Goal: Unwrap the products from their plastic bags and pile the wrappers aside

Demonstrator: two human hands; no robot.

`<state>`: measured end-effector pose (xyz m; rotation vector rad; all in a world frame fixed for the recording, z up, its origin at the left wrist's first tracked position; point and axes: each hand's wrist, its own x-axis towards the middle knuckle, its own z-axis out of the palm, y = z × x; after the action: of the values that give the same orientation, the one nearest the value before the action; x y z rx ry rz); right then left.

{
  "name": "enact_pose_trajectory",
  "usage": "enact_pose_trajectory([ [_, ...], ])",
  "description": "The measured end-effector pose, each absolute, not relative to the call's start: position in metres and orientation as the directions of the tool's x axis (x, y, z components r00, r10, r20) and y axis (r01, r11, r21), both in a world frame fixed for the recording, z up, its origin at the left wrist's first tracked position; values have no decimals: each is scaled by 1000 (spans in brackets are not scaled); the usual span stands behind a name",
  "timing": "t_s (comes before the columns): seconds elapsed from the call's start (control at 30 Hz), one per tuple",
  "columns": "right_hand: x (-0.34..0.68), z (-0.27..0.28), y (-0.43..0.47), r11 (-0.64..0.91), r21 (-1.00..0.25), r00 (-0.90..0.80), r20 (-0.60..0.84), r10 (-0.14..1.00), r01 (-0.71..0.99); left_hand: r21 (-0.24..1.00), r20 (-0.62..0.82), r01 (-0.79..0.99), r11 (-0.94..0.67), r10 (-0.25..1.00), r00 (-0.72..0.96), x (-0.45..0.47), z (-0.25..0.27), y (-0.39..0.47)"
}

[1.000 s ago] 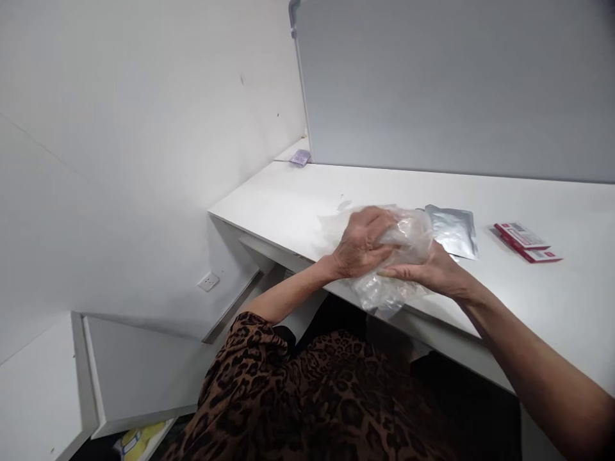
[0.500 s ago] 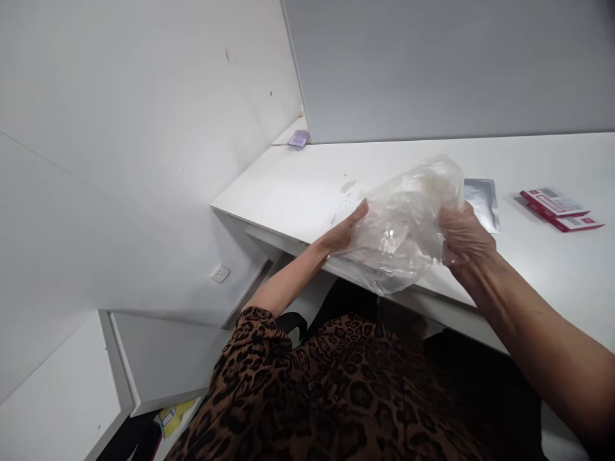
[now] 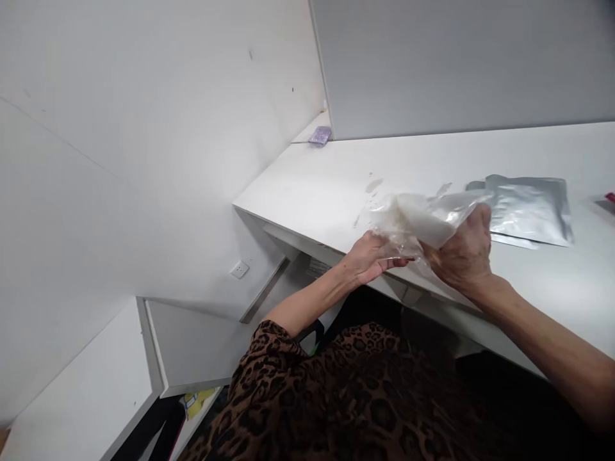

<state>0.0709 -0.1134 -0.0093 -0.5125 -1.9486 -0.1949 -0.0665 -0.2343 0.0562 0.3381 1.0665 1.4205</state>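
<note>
A crumpled clear plastic bag (image 3: 425, 218) is bunched up between my two hands, just above the table's front edge. My left hand (image 3: 368, 257) grips the lower left part of the bag, its fingers partly covered by the film. On the other side, my right hand (image 3: 464, 246) is closed around the bag's right end, with the fingers curled inward. Silver foil pouches (image 3: 531, 208) lie on the table, one over another, just right of my right hand. Whether anything is inside the bag I cannot make out.
The white table (image 3: 307, 186) meets a grey panel (image 3: 456, 64) at the back. A small purple packet (image 3: 320, 136) lies in its far left corner. Wet-looking spots (image 3: 373, 186) mark the tabletop. A bit of a red item (image 3: 610, 196) shows at the right edge.
The bag has gone from puffed out to flatter and gathered. My hands have shifted slightly, baring more of the foil pouches. The view has turned left, so the red-and-white carton is nearly out of sight.
</note>
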Motion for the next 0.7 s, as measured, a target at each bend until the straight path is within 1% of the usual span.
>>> enact_pose_trajectory([
  [0.03,72,-8,-118,900,23,-388,907,165,436,758,-406,-621,203,890,-205,-70,56,-237],
  [0.07,74,-4,-123,895,99,-409,907,98,435,750,-424,-623,224,885,-192,-73,57,-241],
  [0.1,76,1,-127,887,138,-412,909,63,440,727,-436,-641,246,887,-153,-77,60,-246],
  [0.23,77,20,-143,882,211,-443,897,-3,420,596,-375,-746,298,925,70,-92,74,-268],
  [0.3,73,25,-152,899,247,-502,864,-35,361,605,-349,-733,311,931,107,-95,76,-275],
  [0.33,71,25,-157,916,241,-531,847,-36,322,628,-356,-714,310,930,91,-96,74,-276],
  [0.4,66,22,-166,963,166,-585,811,-11,212,691,-386,-668,275,922,-21,-95,68,-274],
  [0.47,66,16,-174,996,22,-637,770,37,84,759,-388,-622,196,902,-189,-97,60,-270],
  [0.53,75,8,-181,990,-139,-689,717,102,2,811,-332,-581,66,870,-364,-104,58,-269],
  [0.57,82,3,-183,979,-204,-708,691,142,-2,833,-292,-554,-14,838,-461,-111,59,-270],
  [0.63,102,-10,-187,959,-278,-710,665,230,49,882,-195,-441,-169,719,-667,-133,67,-274],
  [0.7,126,-27,-188,940,-307,-672,666,324,149,933,-46,-231,-276,545,-837,-161,77,-280],
])
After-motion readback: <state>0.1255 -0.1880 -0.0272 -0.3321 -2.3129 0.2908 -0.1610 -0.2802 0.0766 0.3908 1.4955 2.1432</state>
